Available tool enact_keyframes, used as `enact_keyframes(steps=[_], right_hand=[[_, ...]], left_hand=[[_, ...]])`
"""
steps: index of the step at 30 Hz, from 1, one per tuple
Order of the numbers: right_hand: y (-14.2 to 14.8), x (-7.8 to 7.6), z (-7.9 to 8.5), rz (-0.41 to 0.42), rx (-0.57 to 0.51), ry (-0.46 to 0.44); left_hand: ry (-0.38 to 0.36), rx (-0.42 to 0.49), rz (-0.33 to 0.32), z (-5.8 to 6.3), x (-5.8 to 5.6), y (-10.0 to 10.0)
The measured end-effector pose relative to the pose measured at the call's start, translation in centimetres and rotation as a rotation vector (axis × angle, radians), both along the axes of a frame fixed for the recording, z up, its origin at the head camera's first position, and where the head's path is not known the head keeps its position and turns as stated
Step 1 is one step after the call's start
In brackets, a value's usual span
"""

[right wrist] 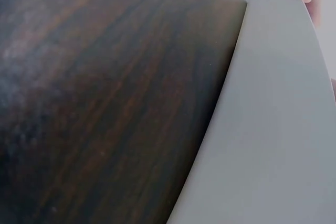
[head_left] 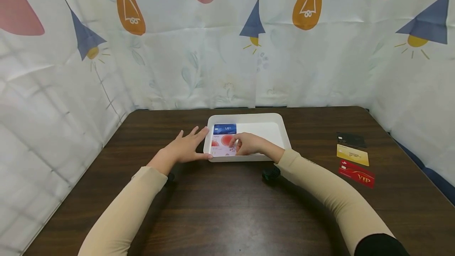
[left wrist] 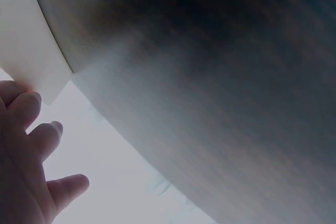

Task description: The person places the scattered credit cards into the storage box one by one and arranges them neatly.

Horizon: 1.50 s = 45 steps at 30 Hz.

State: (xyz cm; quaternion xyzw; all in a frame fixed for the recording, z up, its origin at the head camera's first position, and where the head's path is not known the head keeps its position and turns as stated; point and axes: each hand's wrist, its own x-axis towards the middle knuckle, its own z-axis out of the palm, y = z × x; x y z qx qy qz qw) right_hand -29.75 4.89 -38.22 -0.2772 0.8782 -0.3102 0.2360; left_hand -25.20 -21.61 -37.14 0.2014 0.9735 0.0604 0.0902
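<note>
A white tray [head_left: 263, 118] lies on the brown table. At its left end are a blue VIP card [head_left: 224, 129] and, nearer me, a pale card with red circles [head_left: 217, 139]. Close to the tray's front wall shows a pale, dotted card face [head_left: 221, 152]. My left hand [head_left: 185, 147] has its fingers spread and touches the tray's left rim; in the left wrist view its fingers [left wrist: 44, 140] show beside the white wall. Over the right part of the pale cards, my right hand [head_left: 250, 144] bends its fingers downward. Whether they pinch a card is hidden.
Right of the tray lie a black card [head_left: 351, 140], a gold card [head_left: 353, 155] and a red VIP card [head_left: 356, 173]. A patterned curtain [head_left: 220, 62] hangs behind the table. Small dark objects sit under both wrists.
</note>
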Motion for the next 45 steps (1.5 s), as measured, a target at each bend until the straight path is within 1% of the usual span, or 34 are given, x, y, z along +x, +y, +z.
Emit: enact_keyframes(steps=[4,9,15,22,31,34,39,45], right_hand=[[-0.2,0.2,0.0,-0.006,0.024,0.056],[-0.3,0.3,-0.1,0.010,0.047,0.126],[-0.4,0.3,-0.2,0.026,0.047,0.139],[-0.3,0.5,0.0,0.053,0.055,0.157],[0.0,0.6,0.1,0.049,0.026,0.139],[0.2,0.5,0.2,0.024,0.002,0.108],[0.9,0.5,0.8,-0.021,-0.074,0.050],[1.8,0.9,1.6,-0.021,-0.101,0.080]], left_hand=[[0.001,-0.005,0.003,0.0,-0.1,0.0],[0.003,-0.004,0.004,0.0,-0.2,0.0],[0.002,-0.002,0.004,-0.3,-0.1,-0.1],[-0.001,-0.004,0.010,0.0,0.0,0.0],[-0.001,-0.001,0.007,-0.2,-0.1,0.0],[-0.002,-0.003,0.007,-0.3,-0.2,0.0],[-0.001,-0.005,0.006,-0.3,-0.1,0.0],[-0.002,-0.002,0.006,-0.2,-0.1,0.0]])
